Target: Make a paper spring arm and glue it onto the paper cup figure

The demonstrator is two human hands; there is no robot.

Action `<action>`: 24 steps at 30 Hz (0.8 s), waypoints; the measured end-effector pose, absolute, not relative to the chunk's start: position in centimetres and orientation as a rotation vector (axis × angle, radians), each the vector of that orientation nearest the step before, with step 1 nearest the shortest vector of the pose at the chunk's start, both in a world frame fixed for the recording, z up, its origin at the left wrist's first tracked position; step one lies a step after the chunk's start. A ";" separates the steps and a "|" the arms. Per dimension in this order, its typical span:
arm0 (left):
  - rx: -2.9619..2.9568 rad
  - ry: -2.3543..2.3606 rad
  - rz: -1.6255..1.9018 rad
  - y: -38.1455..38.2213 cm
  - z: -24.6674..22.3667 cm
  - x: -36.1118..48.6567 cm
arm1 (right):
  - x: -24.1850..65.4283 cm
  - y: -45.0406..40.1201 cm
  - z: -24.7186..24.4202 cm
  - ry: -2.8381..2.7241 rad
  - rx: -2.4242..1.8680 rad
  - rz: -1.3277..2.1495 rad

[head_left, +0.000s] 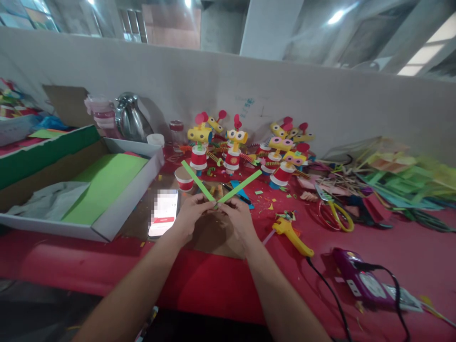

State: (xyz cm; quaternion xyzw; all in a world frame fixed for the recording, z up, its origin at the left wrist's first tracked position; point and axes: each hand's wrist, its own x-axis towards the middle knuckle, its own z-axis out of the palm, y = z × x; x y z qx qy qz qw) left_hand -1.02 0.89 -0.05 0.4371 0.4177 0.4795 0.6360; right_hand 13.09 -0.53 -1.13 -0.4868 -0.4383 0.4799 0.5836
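Note:
Two light-green paper strips (244, 185) spread outward in a V from where they meet between my fingertips. My left hand (192, 212) pinches the lower end of the strip that slants up to the left. Close against it, my right hand (237, 213) grips the base of the strip that slants up to the right. Whether the strips are joined at the bottom is hidden by my fingers. Beneath my hands lies a piece of brown cardboard (217, 242). A red-and-white paper cup (184, 179) stands just beyond my left hand, and a phone (163, 213) lies left of it.
Several paper-cup figures (233, 149) stand by the wall. At the right are a yellow glue gun (294, 237), scissors (333, 209), a purple power box (363, 278) with cords, and piled paper strips (402, 175). A shallow box (107, 225) with green paper sits left, before a metal jug (131, 118).

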 end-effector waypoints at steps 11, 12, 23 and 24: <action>0.697 0.863 1.296 1.0 -1.1 0.4 | 12.7 -0.4 -1.7 -1.096 -1.071 1.086; 0.671 0.832 1.303 1.0 -1.2 0.5 | 12.5 -0.4 -1.8 -1.119 -1.070 1.070; 0.639 0.761 1.339 0.9 -1.5 0.7 | 12.4 -1.3 -1.8 -1.465 -1.262 0.580; 0.633 0.765 1.331 0.9 -1.5 0.7 | 12.5 -1.4 -1.9 -1.488 -1.280 0.568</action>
